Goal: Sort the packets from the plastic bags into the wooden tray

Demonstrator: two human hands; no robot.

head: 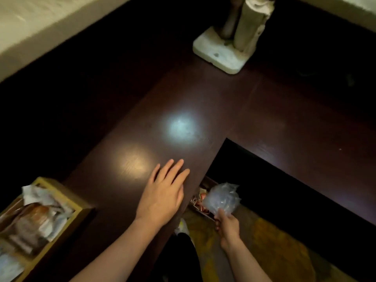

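Observation:
A wooden tray [78, 208] with several packets [34, 218] in its compartments sits at the lower left of the dark wooden desk [142, 123]. My left hand [162, 194] lies flat on the desk near its inner edge, fingers straight. Below the desk edge, my right hand [226, 224] grips a crumpled clear plastic bag [221, 199]. Just left of the bag, a low container [200, 204] with reddish packets shows under the desk edge, partly hidden.
A white lamp base [219, 53] with a pale upright post stands at the back of the desk. Pale walls border the far edges. A dark opening lies under the desk at right, with yellowish patterned floor [274, 245] below.

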